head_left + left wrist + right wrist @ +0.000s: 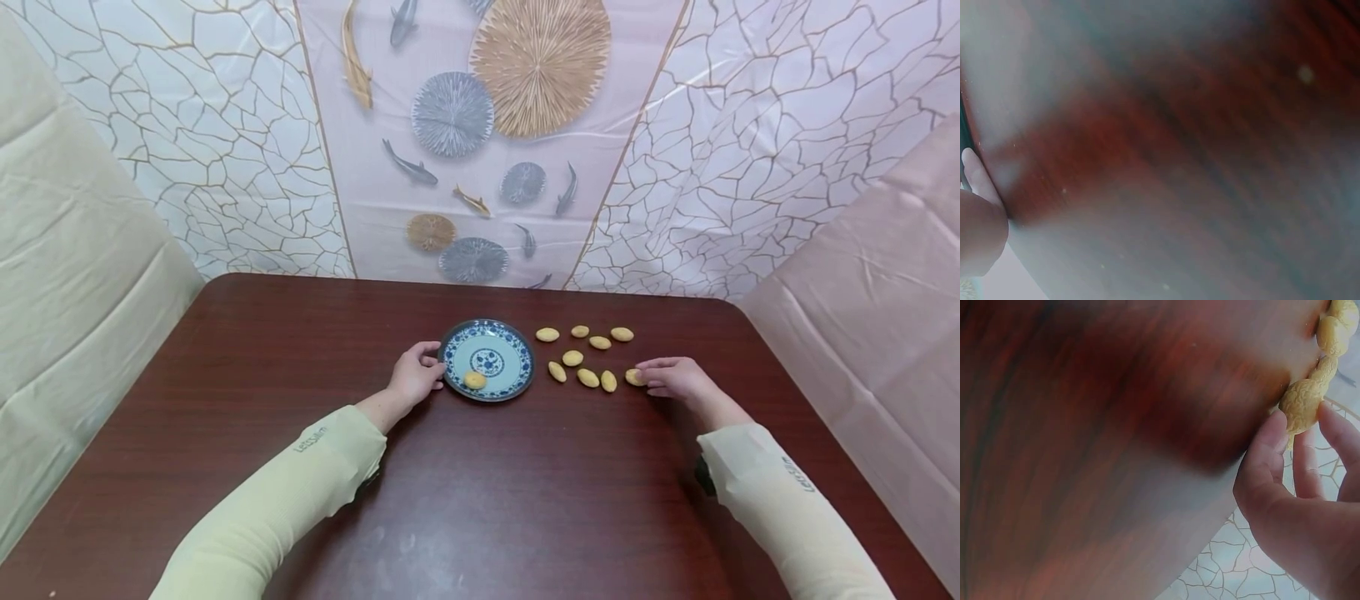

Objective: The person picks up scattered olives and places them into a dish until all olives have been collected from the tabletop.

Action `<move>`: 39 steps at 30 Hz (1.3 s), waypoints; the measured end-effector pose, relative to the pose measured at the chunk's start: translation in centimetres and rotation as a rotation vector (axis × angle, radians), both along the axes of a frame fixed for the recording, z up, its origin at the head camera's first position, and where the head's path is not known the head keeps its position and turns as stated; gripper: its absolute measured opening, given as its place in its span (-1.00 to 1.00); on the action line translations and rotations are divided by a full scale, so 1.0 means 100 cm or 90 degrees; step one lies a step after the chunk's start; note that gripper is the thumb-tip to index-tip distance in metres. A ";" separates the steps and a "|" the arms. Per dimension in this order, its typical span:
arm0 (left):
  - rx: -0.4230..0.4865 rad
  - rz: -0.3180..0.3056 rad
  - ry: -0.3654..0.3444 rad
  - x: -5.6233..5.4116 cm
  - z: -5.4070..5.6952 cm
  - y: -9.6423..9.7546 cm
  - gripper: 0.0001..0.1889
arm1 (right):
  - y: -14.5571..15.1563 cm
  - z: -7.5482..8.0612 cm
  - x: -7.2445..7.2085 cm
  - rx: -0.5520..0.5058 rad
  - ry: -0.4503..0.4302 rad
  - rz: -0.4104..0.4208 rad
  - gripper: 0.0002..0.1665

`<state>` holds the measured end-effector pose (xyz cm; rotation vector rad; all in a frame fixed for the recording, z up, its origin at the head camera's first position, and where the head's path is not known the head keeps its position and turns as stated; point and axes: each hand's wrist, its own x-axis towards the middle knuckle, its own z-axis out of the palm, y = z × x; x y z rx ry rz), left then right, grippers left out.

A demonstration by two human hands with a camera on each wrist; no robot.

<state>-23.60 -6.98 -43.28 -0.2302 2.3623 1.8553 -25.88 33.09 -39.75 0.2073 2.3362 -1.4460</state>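
A round plate [487,390] with a dark rim and a blue floral pattern lies on the table. One yellow oval piece [475,381] rests on its lower left part. At the plate's left edge, my left hand [415,375] holds the rim between thumb and fingers; the left wrist view catches only part of this hand [982,215]. My right hand [678,379] pinches another yellow oval piece [1302,407], wrinkled and nut-like, between thumb and fingertips. That piece is at the right end of the group, at table level.
Several more yellow oval pieces [588,378] lie scattered between the plate and my right hand. The dark red-brown table [487,483] reaches back to a patterned cloth [457,233]. Pale cloth walls [67,250] stand on both sides.
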 end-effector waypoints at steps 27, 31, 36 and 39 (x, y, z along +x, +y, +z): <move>0.008 0.002 -0.002 0.001 0.002 0.000 -0.57 | -0.051 0.033 -0.019 -0.104 0.014 0.050 -0.51; 0.008 0.002 -0.005 0.001 0.003 0.000 -0.57 | -0.065 0.035 -0.021 -0.073 0.019 0.071 -0.48; 0.008 0.002 -0.005 0.001 0.003 0.000 -0.57 | -0.085 0.037 -0.021 -0.050 0.018 0.090 -0.45; 0.006 0.002 -0.002 0.000 0.002 0.000 -0.56 | -0.098 0.038 -0.021 -0.064 0.007 0.100 -0.47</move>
